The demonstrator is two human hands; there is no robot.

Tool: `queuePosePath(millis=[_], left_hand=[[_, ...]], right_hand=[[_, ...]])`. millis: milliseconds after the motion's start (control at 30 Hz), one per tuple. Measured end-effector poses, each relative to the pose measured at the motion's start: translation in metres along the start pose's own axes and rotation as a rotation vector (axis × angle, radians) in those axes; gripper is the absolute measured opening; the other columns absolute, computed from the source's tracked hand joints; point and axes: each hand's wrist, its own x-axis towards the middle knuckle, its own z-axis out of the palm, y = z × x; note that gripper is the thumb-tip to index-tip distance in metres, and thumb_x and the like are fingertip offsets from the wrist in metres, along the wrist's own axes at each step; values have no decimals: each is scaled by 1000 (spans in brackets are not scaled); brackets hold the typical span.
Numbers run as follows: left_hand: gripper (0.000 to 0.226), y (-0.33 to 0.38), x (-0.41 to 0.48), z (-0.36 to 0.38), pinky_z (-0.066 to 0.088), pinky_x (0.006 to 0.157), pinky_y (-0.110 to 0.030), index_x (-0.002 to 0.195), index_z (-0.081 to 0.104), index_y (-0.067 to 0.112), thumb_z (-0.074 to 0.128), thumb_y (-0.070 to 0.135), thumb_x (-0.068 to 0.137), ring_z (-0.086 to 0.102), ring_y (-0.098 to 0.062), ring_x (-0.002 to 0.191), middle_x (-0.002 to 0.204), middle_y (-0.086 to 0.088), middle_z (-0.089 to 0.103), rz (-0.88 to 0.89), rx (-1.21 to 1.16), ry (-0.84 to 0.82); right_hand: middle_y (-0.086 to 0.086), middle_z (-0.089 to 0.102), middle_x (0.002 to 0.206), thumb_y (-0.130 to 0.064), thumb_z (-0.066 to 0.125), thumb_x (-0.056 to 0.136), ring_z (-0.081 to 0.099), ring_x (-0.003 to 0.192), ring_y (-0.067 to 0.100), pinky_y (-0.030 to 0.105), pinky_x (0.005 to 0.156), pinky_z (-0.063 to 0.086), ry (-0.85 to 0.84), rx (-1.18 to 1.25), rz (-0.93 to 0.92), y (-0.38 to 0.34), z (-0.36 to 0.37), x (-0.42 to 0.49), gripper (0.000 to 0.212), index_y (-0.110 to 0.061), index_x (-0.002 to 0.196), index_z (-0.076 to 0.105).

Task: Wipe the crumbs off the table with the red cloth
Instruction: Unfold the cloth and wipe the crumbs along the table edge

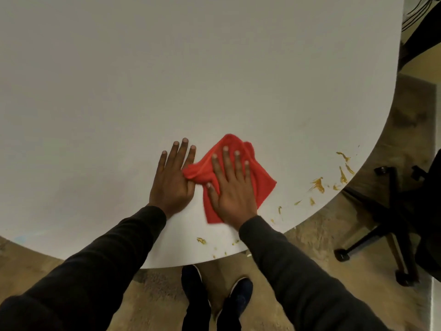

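— Where the red cloth [235, 177] lies crumpled near the table [167, 68] edge, what holds it?
— The right hand [230, 187] presses it flat, fingers spread, not clenched. The left hand [174, 180] lies open beside it, perhaps touching a corner.
— And the crumbs [318, 185]?
— Scattered, yellowish, along the rim to the right, apart from the cloth.
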Motion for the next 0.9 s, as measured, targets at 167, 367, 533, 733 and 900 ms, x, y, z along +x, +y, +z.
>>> queuePosePath(millis=[167,367,533,733,900], left_hand=[[63,1,1,2,9,126,-47,161,16,17,28,33,101,3,-22,158,171,-5,8,-9,46,16],[63,1,0,2,7,127,-44,161,14,18,25,35,102,2,-20,158,171,-4,6,-18,58,6],[63,3,1,-2,8,126,-45,160,20,17,31,30,100,6,-21,157,170,-4,10,-23,38,-3],[62,4,0,-3,8,127,-44,161,16,19,29,32,102,3,-19,157,171,-2,7,-33,44,-17],[61,4,-1,-1,5,127,-41,161,15,20,27,33,103,1,-17,157,171,0,5,-31,37,-1]], right_hand=[[18,-3,172,-75,32,95,-6,158,42,62,125,-2,79,-86,206,98,-36,27,91,-24,165,6],[21,-1,171,-75,32,96,-2,156,48,67,122,4,32,-36,426,134,-63,99,90,-23,165,8],[14,3,173,-65,34,101,-1,159,39,58,126,4,39,4,87,40,-24,62,80,-21,165,12],[9,0,173,-59,25,103,-3,160,33,56,127,0,15,-10,5,74,-22,6,71,-28,165,10],[24,1,171,-69,24,93,0,155,51,67,123,3,66,-51,514,195,-82,76,84,-26,165,17]])
